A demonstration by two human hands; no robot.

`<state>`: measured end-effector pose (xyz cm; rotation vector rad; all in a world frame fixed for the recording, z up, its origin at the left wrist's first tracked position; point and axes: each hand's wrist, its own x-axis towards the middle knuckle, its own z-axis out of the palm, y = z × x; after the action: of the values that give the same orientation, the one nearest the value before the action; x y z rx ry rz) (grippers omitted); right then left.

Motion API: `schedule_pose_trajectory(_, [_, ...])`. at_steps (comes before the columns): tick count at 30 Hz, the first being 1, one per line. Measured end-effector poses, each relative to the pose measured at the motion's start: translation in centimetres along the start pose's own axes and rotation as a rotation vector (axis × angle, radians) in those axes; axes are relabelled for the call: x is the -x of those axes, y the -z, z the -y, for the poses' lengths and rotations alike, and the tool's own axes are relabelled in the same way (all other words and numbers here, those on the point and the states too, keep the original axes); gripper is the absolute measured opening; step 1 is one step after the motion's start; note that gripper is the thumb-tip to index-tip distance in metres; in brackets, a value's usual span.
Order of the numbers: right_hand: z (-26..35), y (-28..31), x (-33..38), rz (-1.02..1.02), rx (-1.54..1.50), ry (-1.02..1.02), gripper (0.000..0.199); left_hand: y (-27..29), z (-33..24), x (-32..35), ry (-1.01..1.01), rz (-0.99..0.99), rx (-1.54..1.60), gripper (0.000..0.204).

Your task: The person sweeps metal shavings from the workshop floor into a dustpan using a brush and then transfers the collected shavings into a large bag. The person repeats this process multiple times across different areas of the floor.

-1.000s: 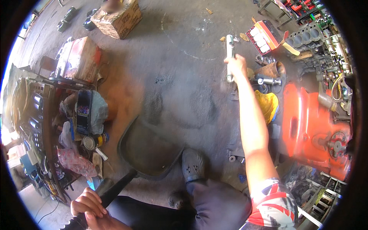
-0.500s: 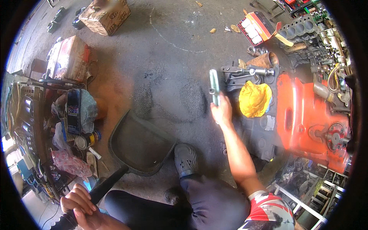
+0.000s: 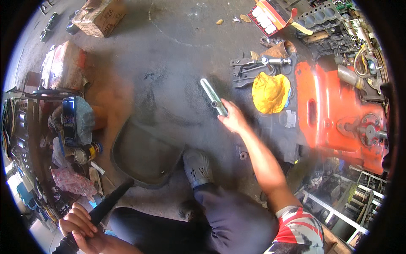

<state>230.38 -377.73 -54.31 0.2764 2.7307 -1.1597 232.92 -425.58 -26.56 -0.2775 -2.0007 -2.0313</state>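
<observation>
My left hand (image 3: pixel 82 228) is wrapped round the black handle of a long-handled dustpan (image 3: pixel 148 152). The black pan rests on the floor, its wide mouth facing away from me. My right hand (image 3: pixel 234 117) grips one end of a narrow, pale green bar with a round socket on top, apparently a broom head (image 3: pixel 211 96). Its underside is hidden. The bar is tilted, its far end pointing forward and left. Dark grey granules (image 3: pixel 169 86) lie scattered on the floor beyond the pan, partly blurred.
A yellow cloth hat (image 3: pixel 271 93) and metal tools lie on a dark part at right, beside a large orange metal part (image 3: pixel 334 114). At left stand a can (image 3: pixel 86 153), a phone (image 3: pixel 70 120) and a carton (image 3: pixel 65 65). My grey clog (image 3: pixel 197 167) is beside the dustpan.
My right hand has swung the broom head left and turned it toward a diagonal. The granules look more smeared beside it. My left hand still holds the dustpan handle; the whole view has shifted slightly.
</observation>
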Motion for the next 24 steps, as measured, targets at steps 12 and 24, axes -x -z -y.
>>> schedule_pose_trajectory(12, [0.0, -2.6, 5.9, -0.223, -0.041, -0.267, 0.074, 1.0, -0.1, 0.8, 0.021, 0.03, -0.004, 0.029])
schedule_pose_trajectory(24, [4.2, -7.1, 4.0, -0.291, -0.318, -0.29, 0.069, 1.6, 0.2, 0.6, 0.033, -0.026, -0.008, 0.029])
